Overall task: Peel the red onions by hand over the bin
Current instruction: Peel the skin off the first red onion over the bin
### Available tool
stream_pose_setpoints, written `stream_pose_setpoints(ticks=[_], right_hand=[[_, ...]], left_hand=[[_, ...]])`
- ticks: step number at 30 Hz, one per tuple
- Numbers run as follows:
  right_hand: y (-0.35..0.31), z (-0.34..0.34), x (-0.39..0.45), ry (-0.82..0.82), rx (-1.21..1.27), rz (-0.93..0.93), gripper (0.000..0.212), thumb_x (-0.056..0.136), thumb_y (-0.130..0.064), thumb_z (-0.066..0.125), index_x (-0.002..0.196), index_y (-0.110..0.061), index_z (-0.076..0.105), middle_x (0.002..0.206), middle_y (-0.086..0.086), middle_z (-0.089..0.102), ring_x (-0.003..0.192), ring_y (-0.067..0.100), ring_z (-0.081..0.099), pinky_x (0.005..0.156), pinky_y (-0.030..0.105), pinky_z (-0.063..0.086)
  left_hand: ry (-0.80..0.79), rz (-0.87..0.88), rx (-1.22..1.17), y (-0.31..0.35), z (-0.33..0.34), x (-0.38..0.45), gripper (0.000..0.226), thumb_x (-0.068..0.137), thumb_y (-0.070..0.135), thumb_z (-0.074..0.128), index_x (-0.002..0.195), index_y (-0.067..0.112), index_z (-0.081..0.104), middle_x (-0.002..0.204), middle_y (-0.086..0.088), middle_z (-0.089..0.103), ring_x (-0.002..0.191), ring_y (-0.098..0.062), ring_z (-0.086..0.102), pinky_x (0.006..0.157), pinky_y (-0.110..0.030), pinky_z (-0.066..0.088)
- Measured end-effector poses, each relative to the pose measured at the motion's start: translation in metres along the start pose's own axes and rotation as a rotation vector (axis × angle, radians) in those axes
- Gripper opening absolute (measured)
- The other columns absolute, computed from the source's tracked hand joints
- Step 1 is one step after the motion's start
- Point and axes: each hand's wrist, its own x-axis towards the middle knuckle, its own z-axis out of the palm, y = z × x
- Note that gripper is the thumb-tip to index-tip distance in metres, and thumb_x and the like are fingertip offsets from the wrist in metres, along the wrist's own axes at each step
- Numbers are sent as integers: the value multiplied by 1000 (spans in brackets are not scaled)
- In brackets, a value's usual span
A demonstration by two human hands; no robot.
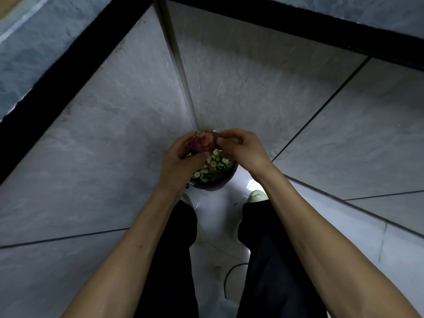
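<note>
While we look straight down past our forearms, the onion (202, 142) sits between our two hands, held in the air above the bin (214, 177). It is dark red, with a paler, ragged patch at its far end where the skin looks torn. Our left hand (181, 157) cups it from the left and from underneath: the fingers curl round the far side and the thumb lies along the near side, so this hand is closed on the onion. Our right hand (241, 145) comes in from the right, with its fingertips pinched together right at the onion's upper right edge. A small pale, greyish bit (215, 132) shows at that pinch; we cannot tell whether it is a flake of skin or something else, and we cannot tell whether the fingers actually grip the onion there or only touch it.

Directly below the onion, the bin is a round dark container standing on the floor in the corner, and it holds many green round slices (213, 167) with pale centres. Part of its rim is hidden by our left hand.

Nearer to us, dark trousers (174, 249) cover both legs, and a pale shoe (257, 195) shows just to the right of the bin. Grey tiled walls (91, 157) meet in the corner behind the bin. A thin dark cable (231, 274) loops on the glossy white floor (218, 226) between our legs.
</note>
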Motion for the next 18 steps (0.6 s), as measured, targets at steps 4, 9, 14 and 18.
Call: stream_pose_setpoints(ticks=[4,9,14,18], right_hand=[[9,-23,-16,74,-122,93,11,88,-7,68,85,-17,66,80,5,66,82,21,64,80,39,55],[35,-51,-38,147,-277,175,5,93,-4,61,89,-7,63,88,14,66,80,27,67,76,39,55],[70,-59,-48,139,-390,268,19,88,-1,60,76,-13,66,82,10,71,76,26,70,76,39,58],[107,-56,-49,107,-475,320,16,85,-4,65,76,-16,68,81,9,72,78,28,71,75,37,57]], left_hand=[[-24,-35,142,-5,-1,-8,48,49,33,84,94,46,74,113,-6,75,107,-29,70,94,-52,57],[-110,-140,239,-22,-2,-24,51,51,20,89,92,47,73,123,-13,69,110,-35,67,79,-49,62],[-162,-190,309,-40,-3,-30,50,76,-10,80,108,25,64,113,-4,67,106,-27,64,55,-21,58],[-174,-236,385,-58,-3,-31,51,74,-5,83,112,24,64,112,-4,65,113,-29,63,83,-37,58]])
